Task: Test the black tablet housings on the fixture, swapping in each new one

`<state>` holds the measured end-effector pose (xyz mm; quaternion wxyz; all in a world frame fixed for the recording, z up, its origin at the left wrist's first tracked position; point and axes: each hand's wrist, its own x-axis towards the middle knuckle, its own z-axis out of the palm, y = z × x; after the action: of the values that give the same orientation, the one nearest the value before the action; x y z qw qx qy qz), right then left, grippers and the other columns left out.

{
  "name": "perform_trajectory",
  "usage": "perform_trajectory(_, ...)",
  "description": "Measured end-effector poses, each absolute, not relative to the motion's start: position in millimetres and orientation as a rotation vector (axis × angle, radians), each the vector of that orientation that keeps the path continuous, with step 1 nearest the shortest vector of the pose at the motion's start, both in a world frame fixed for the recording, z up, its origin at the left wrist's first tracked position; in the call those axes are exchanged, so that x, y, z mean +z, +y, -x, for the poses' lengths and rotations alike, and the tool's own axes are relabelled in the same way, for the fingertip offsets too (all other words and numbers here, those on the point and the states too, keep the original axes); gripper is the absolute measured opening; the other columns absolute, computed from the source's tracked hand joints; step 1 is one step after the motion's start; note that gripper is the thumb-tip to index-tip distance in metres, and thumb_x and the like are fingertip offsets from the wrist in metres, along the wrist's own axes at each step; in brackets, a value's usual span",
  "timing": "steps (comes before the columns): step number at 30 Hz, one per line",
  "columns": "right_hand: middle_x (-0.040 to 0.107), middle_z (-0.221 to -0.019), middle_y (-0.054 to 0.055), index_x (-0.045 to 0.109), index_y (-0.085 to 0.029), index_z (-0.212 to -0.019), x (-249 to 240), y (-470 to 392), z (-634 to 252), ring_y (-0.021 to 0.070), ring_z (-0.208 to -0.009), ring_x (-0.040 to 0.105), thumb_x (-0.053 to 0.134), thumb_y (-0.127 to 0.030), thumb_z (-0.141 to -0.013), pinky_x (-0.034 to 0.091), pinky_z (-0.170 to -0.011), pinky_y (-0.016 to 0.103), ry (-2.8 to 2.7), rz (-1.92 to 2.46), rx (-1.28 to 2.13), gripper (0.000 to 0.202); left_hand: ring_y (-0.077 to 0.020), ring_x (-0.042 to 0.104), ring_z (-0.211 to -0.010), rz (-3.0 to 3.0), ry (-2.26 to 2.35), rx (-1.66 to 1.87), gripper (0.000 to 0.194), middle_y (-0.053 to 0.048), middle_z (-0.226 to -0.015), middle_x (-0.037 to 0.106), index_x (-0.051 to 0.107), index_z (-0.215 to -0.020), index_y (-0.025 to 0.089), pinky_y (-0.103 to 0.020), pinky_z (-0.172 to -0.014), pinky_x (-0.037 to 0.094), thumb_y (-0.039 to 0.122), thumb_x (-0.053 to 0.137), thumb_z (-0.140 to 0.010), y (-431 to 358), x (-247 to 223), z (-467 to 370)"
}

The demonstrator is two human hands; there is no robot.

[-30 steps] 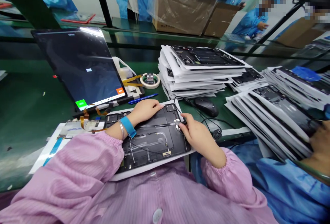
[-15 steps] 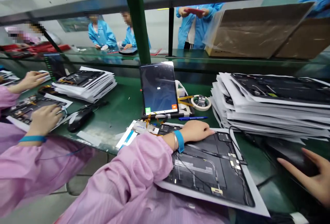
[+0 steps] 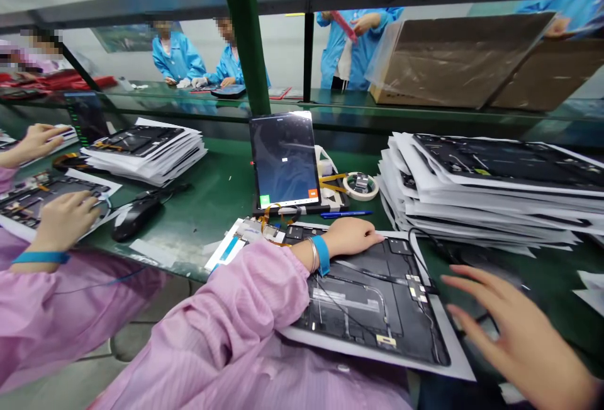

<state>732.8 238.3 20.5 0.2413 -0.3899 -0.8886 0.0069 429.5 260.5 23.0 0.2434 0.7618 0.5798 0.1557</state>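
A black tablet back housing [image 3: 401, 309] with cables and small metal parts lies on a white sheet [image 3: 455, 350] in front of me. Across its far edge rests my left hand [image 3: 352, 236], closed, with a blue band at the wrist; its curled fingertips are hidden. My right hand [image 3: 514, 328] hovers to the right of the housing, fingers apart and holding nothing. A dark mouse [image 3: 495, 265] sits behind that hand, partly covered by it. Beyond the housing stands a lit tablet screen [image 3: 285, 161], with ribbon cables and a circuit board [image 3: 259, 231] below it.
A tall stack of housings between white sheets [image 3: 472, 202] stands at right. Near the screen are a blue pen [image 3: 346, 214] and a tape roll [image 3: 361, 185]. On the left, a co-worker's hand [image 3: 68, 218] touches another housing, beside a black mouse [image 3: 136, 218] and another stack [image 3: 151, 161].
My right hand has left the mouse at the right and come leftward toward the housing, fingers spread. My left hand stays on the housing. The view has shifted slightly.
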Motion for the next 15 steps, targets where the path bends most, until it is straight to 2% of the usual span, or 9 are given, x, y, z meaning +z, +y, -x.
perform_trajectory(5, 0.064, -0.105, 0.008, 0.063, -0.024, -0.086, 22, 242, -694, 0.0269, -0.096, 0.061, 0.052, -0.028, -0.085, 0.048, -0.087, 0.049, -2.676, 0.862, -0.001, 0.012, -0.0194, 0.062, -0.082, -2.105, 1.604, 0.392, 0.04, -0.003, -0.087, 0.069, 0.063, -0.08, 0.02, -0.026, -0.064, 0.039, 0.052, 0.042, -0.093, 259, 25, -431)
perform_trajectory(7, 0.065, -0.107, 0.008, 0.062, -0.023, -0.081, 22, 252, -698, 0.0257, -0.101, 0.06, 0.051, -0.024, -0.086, 0.047, -0.09, 0.047, -2.76, 0.83, 0.067, 0.013, -0.0196, 0.062, -0.083, -2.115, 1.61, 0.395, 0.039, -0.003, -0.087, 0.069, 0.064, -0.081, 0.02, -0.026, -0.065, 0.04, 0.051, 0.043, -0.093, 259, 24, -431)
perform_trajectory(10, 0.067, -0.111, 0.005, 0.063, -0.025, -0.078, 26, 260, -713, 0.0273, -0.109, 0.06, 0.049, -0.025, -0.086, 0.043, -0.097, 0.051, -2.836, 0.841, 0.126, 0.016, -0.0194, 0.062, -0.082, -2.103, 1.603, 0.416, 0.039, -0.003, -0.085, 0.069, 0.064, -0.08, 0.019, -0.026, -0.066, 0.041, 0.05, 0.044, -0.093, 258, 21, -431)
perform_trajectory(12, 0.066, -0.117, 0.005, 0.067, -0.027, -0.086, 34, 262, -720, 0.0303, -0.115, 0.058, 0.051, -0.029, -0.085, 0.043, -0.098, 0.055, -2.831, 0.908, 0.126, 0.016, -0.0195, 0.062, -0.079, -2.082, 1.604, 0.45, 0.037, -0.004, -0.083, 0.068, 0.064, -0.079, 0.018, -0.027, -0.066, 0.043, 0.048, 0.046, -0.092, 257, 19, -432)
perform_trajectory(15, 0.059, -0.13, 0.01, 0.066, -0.025, -0.112, 57, 263, -703, 0.0306, -0.122, 0.054, 0.05, -0.034, -0.087, 0.045, -0.098, 0.051, -2.766, 0.933, 0.12, 0.031, -0.0202, 0.061, -0.085, -2.154, 1.616, 0.669, 0.022, -0.005, -0.09, 0.068, 0.063, -0.087, 0.017, -0.029, -0.075, 0.046, 0.038, 0.057, -0.088, 251, 31, -436)
